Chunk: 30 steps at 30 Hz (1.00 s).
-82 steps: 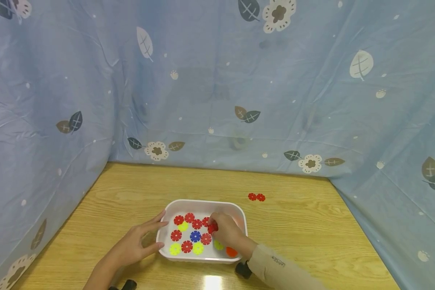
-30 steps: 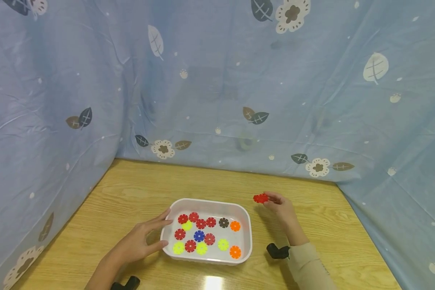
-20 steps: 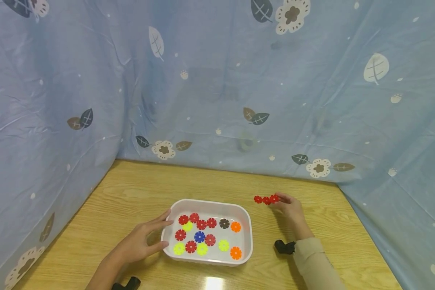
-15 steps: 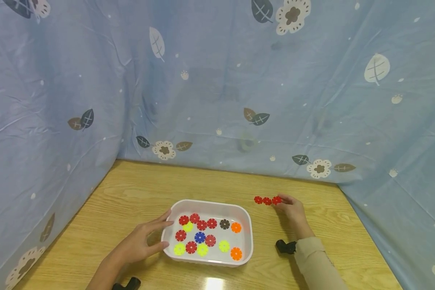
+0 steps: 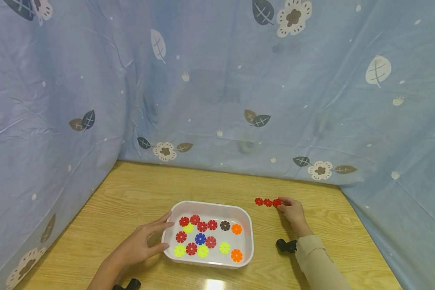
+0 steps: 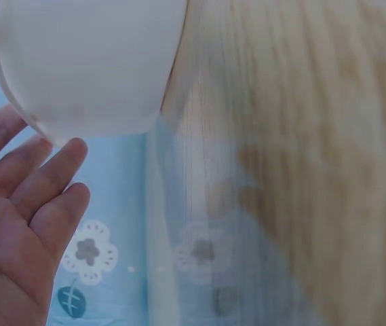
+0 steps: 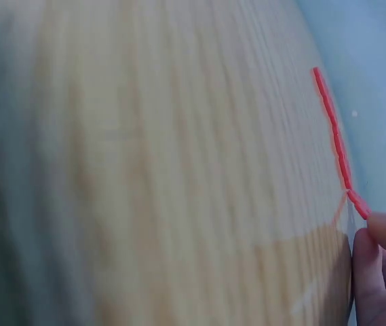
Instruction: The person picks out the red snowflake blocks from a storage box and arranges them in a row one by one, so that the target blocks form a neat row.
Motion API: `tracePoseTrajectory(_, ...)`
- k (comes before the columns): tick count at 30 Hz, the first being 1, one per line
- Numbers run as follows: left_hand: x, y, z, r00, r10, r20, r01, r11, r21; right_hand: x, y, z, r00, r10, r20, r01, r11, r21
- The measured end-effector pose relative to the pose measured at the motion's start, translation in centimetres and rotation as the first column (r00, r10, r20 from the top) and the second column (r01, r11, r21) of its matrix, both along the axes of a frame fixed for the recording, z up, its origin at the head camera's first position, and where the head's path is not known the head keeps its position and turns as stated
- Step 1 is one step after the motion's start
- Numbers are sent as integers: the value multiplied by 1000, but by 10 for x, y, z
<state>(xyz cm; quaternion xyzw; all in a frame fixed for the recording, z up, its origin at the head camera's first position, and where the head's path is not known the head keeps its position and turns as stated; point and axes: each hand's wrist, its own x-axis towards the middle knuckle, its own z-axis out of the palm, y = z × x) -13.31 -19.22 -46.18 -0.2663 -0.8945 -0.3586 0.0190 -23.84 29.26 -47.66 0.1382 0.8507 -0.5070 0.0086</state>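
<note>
In a row on the wooden table lie two red notched snowflake building discs (image 5: 263,202). At the row's right end my right hand (image 5: 293,214) pinches a third red snowflake disc (image 5: 276,203) between thumb and finger. The right wrist view has this held disc (image 7: 359,204) tilted up, its near end off the table, its other end meeting the flat row (image 7: 335,129). My left hand (image 5: 140,244) rests its loosely spread fingers against the left rim of a white plastic tray (image 5: 248,225); in the left wrist view the fingertips (image 6: 76,151) touch the tray's side.
Several loose snowflake discs lie in the tray: red, yellow, orange, a blue one (image 5: 200,239) and a dark brown one (image 5: 225,225). Blue patterned cloth (image 5: 203,100) walls in the table (image 5: 148,181) at the back and sides. Black wrist devices (image 5: 286,245) are on both arms.
My right hand took a red disc from the tray to the right end of the two-disc row, then slid slightly right, and the row now shows three discs. The left hand stayed at the tray.
</note>
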Motion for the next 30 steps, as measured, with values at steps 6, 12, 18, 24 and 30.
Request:
tracePoseTrajectory(6, 0, 0, -1, 1000, -5, -16, 5, 1000, -1, 0, 0, -3, 999, 18, -31, -13, 989, 148)
tracePoseTrajectory(12, 0, -1, 0, 999, -18, -39, 18, 1000, -10, 0, 1, -5, 998, 18, -62, -6, 980, 197)
tracePoseTrajectory(18, 0, -1, 0, 999, -15, -35, 15, 1000, -7, 2, 0, -4, 998, 7, -70, 3, 990, 144)
tracePoseTrajectory(24, 0, -1, 0, 999, -15, -30, 15, 1000, -4, 7, 0, 1, 997, 7, -72, -1, 997, 79)
tracePoseTrajectory(30, 0, -1, -1, 999, -20, -36, 20, 1000, -1, 17, -8, 13, 997, 32, -65, -31, 999, 11)
